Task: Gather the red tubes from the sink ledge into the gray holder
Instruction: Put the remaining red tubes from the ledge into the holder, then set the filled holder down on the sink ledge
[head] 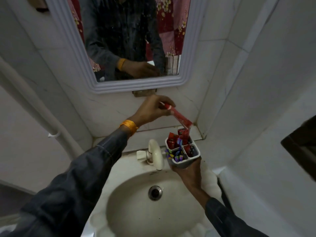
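My right hand (189,170) grips the gray holder (183,162) from below, above the basin's back right rim. The holder has several compartments; red tubes (173,141) stand in the far ones, one red tube (188,150) is in the near right one, and purple-blue items (176,153) fill the near left one. My left hand (152,109) is raised above and left of the holder, pinching a red tube (181,118) by its cap end. That tube slants down to the right, its flat end just over the holder's far compartment.
A white basin (136,199) with a metal drain (155,192) lies below. A cream tap (156,153) stands left of the holder. The tiled ledge (153,130) runs behind, under a white-framed mirror (136,82). Walls close in on both sides.
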{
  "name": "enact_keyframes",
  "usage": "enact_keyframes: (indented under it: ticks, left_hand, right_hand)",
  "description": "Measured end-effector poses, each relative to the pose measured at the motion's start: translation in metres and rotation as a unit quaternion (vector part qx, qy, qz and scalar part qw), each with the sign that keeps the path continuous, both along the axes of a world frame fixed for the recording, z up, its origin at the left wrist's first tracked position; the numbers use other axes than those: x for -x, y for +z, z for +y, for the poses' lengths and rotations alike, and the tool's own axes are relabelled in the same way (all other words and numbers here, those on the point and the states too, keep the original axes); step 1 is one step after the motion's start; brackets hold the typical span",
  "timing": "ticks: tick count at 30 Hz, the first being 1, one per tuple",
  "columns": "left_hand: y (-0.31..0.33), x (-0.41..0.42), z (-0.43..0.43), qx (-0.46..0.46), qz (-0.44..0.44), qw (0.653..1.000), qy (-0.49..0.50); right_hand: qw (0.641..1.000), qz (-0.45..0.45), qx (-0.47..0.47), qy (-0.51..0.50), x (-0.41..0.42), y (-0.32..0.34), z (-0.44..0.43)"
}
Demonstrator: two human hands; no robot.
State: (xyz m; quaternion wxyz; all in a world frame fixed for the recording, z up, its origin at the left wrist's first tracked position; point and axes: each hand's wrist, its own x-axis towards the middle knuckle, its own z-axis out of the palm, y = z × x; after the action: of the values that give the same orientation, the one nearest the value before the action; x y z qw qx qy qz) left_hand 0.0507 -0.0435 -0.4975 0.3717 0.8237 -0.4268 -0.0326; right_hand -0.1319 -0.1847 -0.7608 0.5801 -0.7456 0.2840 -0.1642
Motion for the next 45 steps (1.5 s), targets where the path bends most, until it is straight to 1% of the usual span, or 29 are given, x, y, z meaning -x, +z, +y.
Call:
enact_keyframes:
  ticks: [3, 5, 9, 12, 13, 14, 16, 18, 20, 23, 27, 29, 32, 36, 39, 42, 45]
  left_hand:
    - [-0.002, 0.028, -0.028, -0.049, -0.064, 0.995, -0.055]
    - [-0.015, 0.041, -0.044, -0.088, -0.093, 0.988, -0.080]
    - [-0.042, 0.056, -0.066, -0.181, -0.112, 0.973, -0.088]
    - [-0.059, 0.061, -0.075, -0.221, -0.113, 0.964, -0.095]
    - [-0.063, 0.062, -0.077, -0.223, -0.105, 0.964, -0.097]
    - [-0.067, 0.062, -0.078, -0.220, -0.095, 0.966, -0.098]
    - [-0.070, 0.061, -0.080, -0.202, -0.079, 0.972, -0.091]
    - [-0.066, 0.054, -0.077, -0.183, -0.067, 0.978, -0.072]
    - [-0.061, 0.043, -0.067, -0.160, -0.051, 0.985, -0.041]
    - [-0.061, 0.026, -0.043, -0.127, -0.052, 0.990, 0.037]
    - [-0.076, 0.015, -0.011, -0.114, -0.073, 0.982, 0.135]
    - [-0.085, 0.013, -0.001, -0.119, -0.082, 0.977, 0.158]
    - [-0.089, 0.010, 0.005, -0.113, -0.088, 0.972, 0.186]
    - [-0.082, 0.010, -0.005, -0.112, -0.091, 0.968, 0.203]
    - [-0.078, 0.008, -0.017, -0.115, -0.093, 0.967, 0.206]
    - [-0.079, 0.004, -0.025, -0.137, -0.099, 0.963, 0.210]
    - [-0.087, -0.001, -0.027, -0.153, -0.109, 0.959, 0.212]
  right_hand:
    - [1.000, 0.024, 0.005, 0.015, 0.000, -0.007, -0.003]
    - [1.000, 0.019, -0.011, 0.008, 0.001, -0.003, -0.002]
    - [0.998, 0.055, 0.030, 0.019, 0.009, 0.027, 0.004]
    - [0.998, 0.055, 0.008, 0.017, 0.009, 0.024, 0.004]
    - [0.999, 0.035, -0.018, 0.025, 0.003, -0.011, -0.004]
    - [0.999, 0.022, -0.040, 0.026, 0.001, -0.020, -0.005]
    - [0.998, 0.029, -0.057, 0.023, -0.001, -0.027, -0.005]
    - [0.999, 0.033, -0.028, 0.011, -0.001, -0.014, -0.001]
    - [0.999, 0.021, -0.025, -0.016, 0.000, 0.006, 0.007]
    - [0.999, 0.008, -0.013, -0.031, -0.005, -0.021, 0.004]
    - [0.998, 0.023, 0.028, -0.048, 0.004, 0.021, 0.020]
    - [0.997, 0.026, 0.054, -0.048, 0.005, 0.039, 0.021]
    - [0.996, 0.040, 0.065, -0.048, 0.000, 0.060, 0.014]
    - [0.993, 0.044, 0.095, -0.051, -0.021, 0.094, -0.006]
    - [0.993, 0.041, 0.097, -0.058, -0.044, 0.112, -0.025]
    - [0.991, 0.044, 0.087, -0.088, -0.064, 0.117, -0.037]
    - [0.991, 0.049, 0.059, -0.110, -0.078, 0.105, -0.048]
